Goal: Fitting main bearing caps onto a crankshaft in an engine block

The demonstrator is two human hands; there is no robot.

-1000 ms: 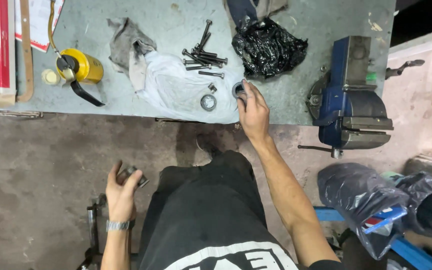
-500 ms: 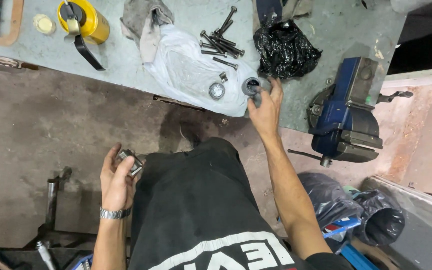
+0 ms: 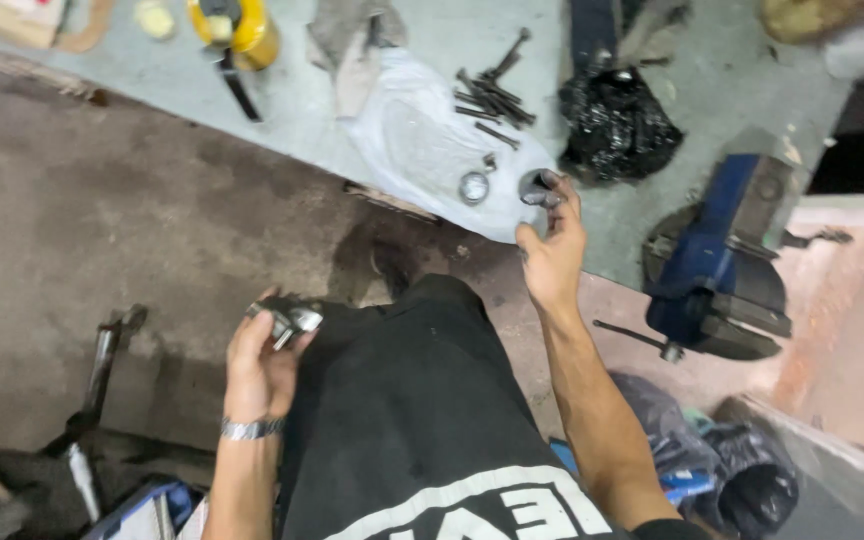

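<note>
Closest in, at about 8 o'clock, the left hand [image 3: 264,362] is curled shut around a small shiny metal part [image 3: 290,320]. The part sticks out past the fingers, low down by the person's leg. It looks like a clamp or fitting, but it is too small to tell for sure. A metal watch band [image 3: 249,429] sits on that wrist.

Farther out, at about 1 o'clock, the right hand [image 3: 552,250] reaches up to the edge of the grey workbench [image 3: 752,90]. Its fingertips pinch a dark round ring [image 3: 537,187], maybe a bearing or a big nut. The rest of the hand is loosely open.

Just beside the ring, at 12 o'clock, a shiny washer [image 3: 474,187] lies on a white cloth [image 3: 422,150]. Beyond it is a pile of dark bolts [image 3: 492,95]. A crumpled black plastic bag [image 3: 617,125] sits at 1 o'clock. A blue bench vise [image 3: 717,265] hangs off the bench at 3 o'clock. A yellow can [image 3: 237,28] stands far off at 11 o'clock.

The ring is right at the bench edge and only pinched by fingertips, so it could slip and drop to the floor. A sleeve or wrist could also bump the washer off the cloth. The part in the left hand is held over the floor, so a loose grip could let it fall too.
</note>
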